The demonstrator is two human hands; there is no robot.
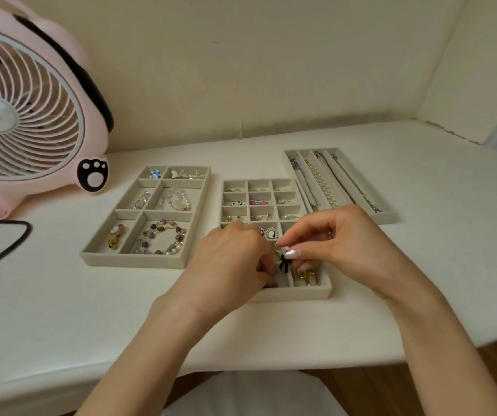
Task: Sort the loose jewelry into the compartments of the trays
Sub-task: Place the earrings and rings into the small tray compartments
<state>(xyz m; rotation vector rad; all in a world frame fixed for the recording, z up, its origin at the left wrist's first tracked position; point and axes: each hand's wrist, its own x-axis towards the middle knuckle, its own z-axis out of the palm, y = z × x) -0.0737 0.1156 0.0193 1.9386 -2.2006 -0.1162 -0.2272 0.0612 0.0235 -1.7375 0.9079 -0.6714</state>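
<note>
Three beige velvet trays lie on the white table. The left tray [103, 256] holds bracelets and brooches, the middle grid tray [326, 288] holds earrings, and the right tray [391, 216] holds necklaces. Over the near end of the middle tray, my right hand [340, 238] pinches a small earring with a black bow [283, 262]. My left hand [235, 259] is curled beside it, its fingertips at the same piece; what they grip is hidden. Gold hoop earrings [307, 277] lie in the near right compartment.
A pink fan [28, 109] stands at the back left. A black-rimmed object [4, 235] lies at the left edge. The wall runs behind the trays, and bare tabletop lies in front of them.
</note>
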